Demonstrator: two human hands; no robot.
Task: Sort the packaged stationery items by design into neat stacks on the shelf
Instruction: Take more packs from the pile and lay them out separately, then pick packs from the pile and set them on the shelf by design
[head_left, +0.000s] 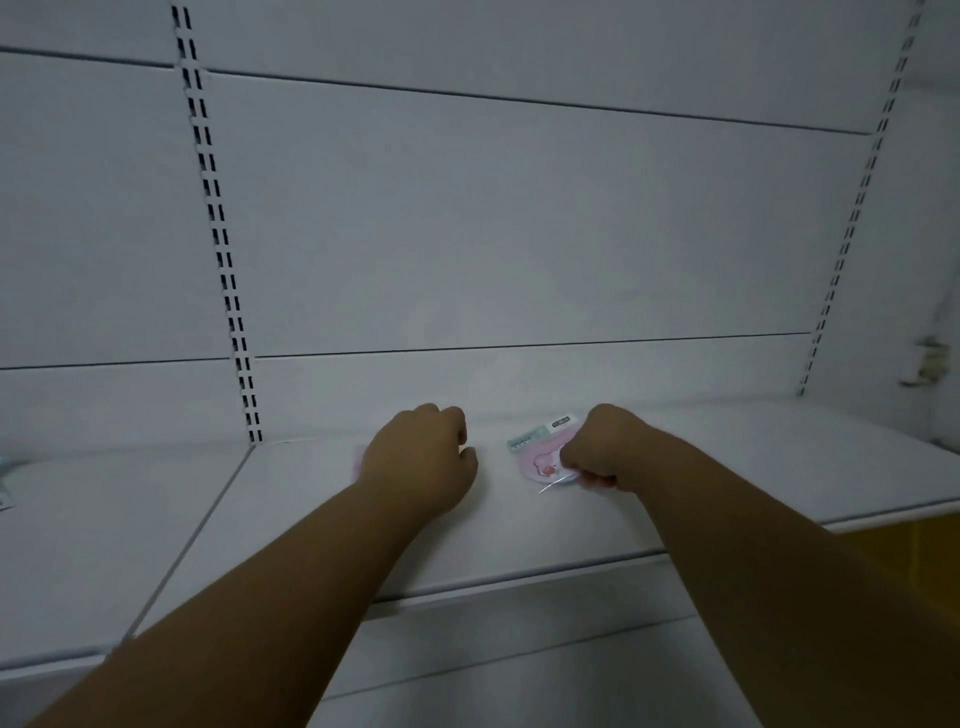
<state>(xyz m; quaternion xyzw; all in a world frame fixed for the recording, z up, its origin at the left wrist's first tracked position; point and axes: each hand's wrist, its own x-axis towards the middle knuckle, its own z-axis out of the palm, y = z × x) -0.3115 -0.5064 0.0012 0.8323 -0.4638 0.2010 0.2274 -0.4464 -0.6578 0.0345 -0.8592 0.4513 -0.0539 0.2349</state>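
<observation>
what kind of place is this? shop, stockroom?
Probably a shop or stockroom aisle. Signs: white metal shelf with a panelled back wall, slotted uprights for adjustable brackets, and a labelled retail packet with a pink design, pinched by the right hand. The left hand covers another pink item.

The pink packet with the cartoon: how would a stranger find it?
On the white metal shelf, look by the right hand, which pinches the pink clear-wrapped stationery packet. Its teal header strip and cartoon face show; the left hand hides most of another pink item.
</observation>
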